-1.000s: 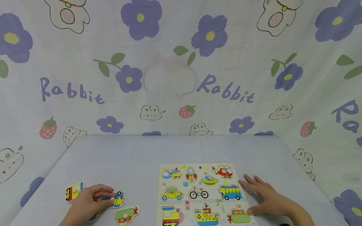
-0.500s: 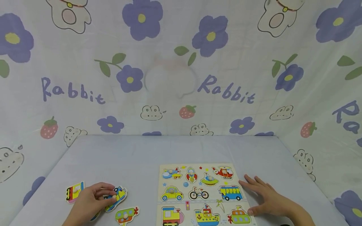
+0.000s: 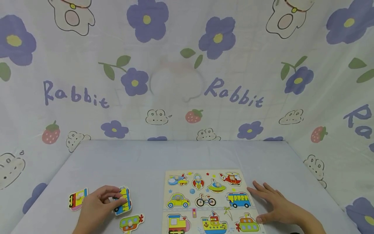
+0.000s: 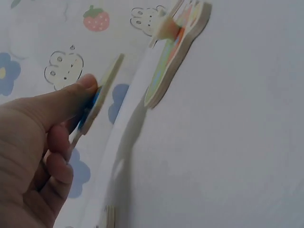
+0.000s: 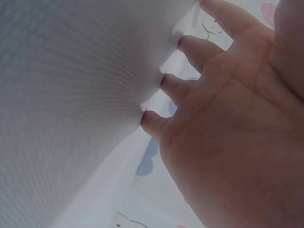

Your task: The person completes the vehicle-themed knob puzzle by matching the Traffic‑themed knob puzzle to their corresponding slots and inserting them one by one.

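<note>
In the head view my left hand [image 3: 96, 206] pinches a yellow-and-blue bus puzzle piece [image 3: 125, 208] by its knob. The left wrist view shows that piece [image 4: 103, 95] edge-on, tilted, with the thumb on its printed side. Just below it in the head view lies a green-and-orange submarine piece [image 3: 130, 223]; a train piece [image 3: 78, 199] is left of the hand. My right hand [image 3: 273, 204] rests with spread fingers at the right edge of the wooden puzzle board [image 3: 220, 203]. In the right wrist view its fingertips [image 5: 151, 121] press into the white cloth.
Seated in the board are knobbed pieces such as a car [image 3: 177, 201], a bicycle [image 3: 205, 200] and a helicopter [image 3: 232, 178]. The printed bus [image 3: 238, 199], train, ship and submarine spots show no knobs. A patterned curtain [image 3: 175, 81] rises behind the table.
My left hand has lifted the bus piece and turned it from tilted to roughly upright in the head view, shifting slightly right. My right hand and the board stay put.
</note>
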Motion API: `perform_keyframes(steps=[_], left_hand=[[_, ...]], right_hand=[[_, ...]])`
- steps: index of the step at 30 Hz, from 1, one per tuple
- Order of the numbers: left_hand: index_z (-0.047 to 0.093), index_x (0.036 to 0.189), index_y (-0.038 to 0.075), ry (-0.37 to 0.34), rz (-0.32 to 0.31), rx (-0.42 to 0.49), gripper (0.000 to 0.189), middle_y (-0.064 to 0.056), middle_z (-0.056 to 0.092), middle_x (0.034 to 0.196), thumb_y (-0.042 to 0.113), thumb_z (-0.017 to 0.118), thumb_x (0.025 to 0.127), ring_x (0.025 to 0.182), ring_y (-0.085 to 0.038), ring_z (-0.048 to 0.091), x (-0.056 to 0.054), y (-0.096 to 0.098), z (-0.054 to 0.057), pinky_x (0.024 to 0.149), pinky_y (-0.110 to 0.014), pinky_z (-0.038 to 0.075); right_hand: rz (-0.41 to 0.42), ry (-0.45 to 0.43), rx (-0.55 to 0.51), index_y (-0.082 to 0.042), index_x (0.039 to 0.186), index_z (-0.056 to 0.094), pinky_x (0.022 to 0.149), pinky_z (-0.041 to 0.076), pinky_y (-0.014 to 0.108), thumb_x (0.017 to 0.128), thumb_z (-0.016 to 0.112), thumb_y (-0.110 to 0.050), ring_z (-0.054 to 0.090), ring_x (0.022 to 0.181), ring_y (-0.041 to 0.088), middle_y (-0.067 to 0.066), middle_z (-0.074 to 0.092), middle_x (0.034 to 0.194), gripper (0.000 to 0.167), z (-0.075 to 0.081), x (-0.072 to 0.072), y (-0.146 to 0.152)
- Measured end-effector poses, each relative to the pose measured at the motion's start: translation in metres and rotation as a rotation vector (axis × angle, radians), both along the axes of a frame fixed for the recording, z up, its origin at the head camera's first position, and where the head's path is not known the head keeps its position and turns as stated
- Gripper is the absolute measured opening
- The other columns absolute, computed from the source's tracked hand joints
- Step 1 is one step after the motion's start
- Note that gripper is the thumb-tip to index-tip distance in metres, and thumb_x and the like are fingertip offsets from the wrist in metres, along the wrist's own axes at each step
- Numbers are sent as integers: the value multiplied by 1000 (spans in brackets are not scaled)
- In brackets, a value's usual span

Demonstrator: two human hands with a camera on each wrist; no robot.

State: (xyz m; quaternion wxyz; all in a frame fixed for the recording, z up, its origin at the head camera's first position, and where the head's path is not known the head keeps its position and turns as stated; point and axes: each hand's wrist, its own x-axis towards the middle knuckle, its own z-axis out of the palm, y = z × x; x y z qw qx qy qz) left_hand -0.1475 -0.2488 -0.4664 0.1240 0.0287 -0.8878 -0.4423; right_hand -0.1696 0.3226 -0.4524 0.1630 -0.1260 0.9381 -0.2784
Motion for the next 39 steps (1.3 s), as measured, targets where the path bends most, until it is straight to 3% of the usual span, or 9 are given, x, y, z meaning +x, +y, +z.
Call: perform_keyframes(steps=[10, 20, 24, 31, 39], left_hand=[[70, 97, 19, 232, -1, -13, 33, 14, 70, 79, 27, 89, 72, 51, -11, 49, -2, 32, 6, 46, -21, 36], [69, 96, 17, 343, -20, 25, 33, 17, 67, 77, 17, 90, 70, 49, -9, 47, -5, 67, 14, 43, -21, 35], [69, 96, 18, 339, -53, 56, 33, 18, 67, 78, 17, 91, 70, 49, -9, 47, -7, 84, 17, 43, -22, 37], [70, 95, 20, 257, -157, 116, 29, 18, 66, 79, 19, 89, 74, 52, -10, 48, -11, 125, 25, 44, -23, 37], [69, 94, 22, 206, -304, 160, 22, 13, 64, 80, 22, 85, 79, 51, -8, 45, -16, 174, 22, 45, -20, 36]], right_hand=[[3, 2, 8, -27, 149, 45, 102, -6, 73, 65, 86, -50, -7, 142, 50, 12, 18, 161, 97, 0, 0, -1], [-10, 3, 26, -28, 149, 44, 101, -4, 74, 62, 86, -53, -7, 142, 49, 10, 19, 161, 100, -3, -1, 0], [-11, 0, 23, -29, 149, 45, 102, -4, 73, 62, 86, -54, -6, 143, 48, 9, 19, 161, 100, -3, -1, 1], [-3, 0, 1, -27, 149, 45, 100, -4, 75, 63, 86, -50, -6, 142, 50, 11, 19, 161, 98, -2, 1, 2], [-19, -2, 13, -31, 149, 45, 98, -2, 77, 61, 86, -55, -7, 143, 48, 7, 18, 162, 100, -3, -1, 1]])
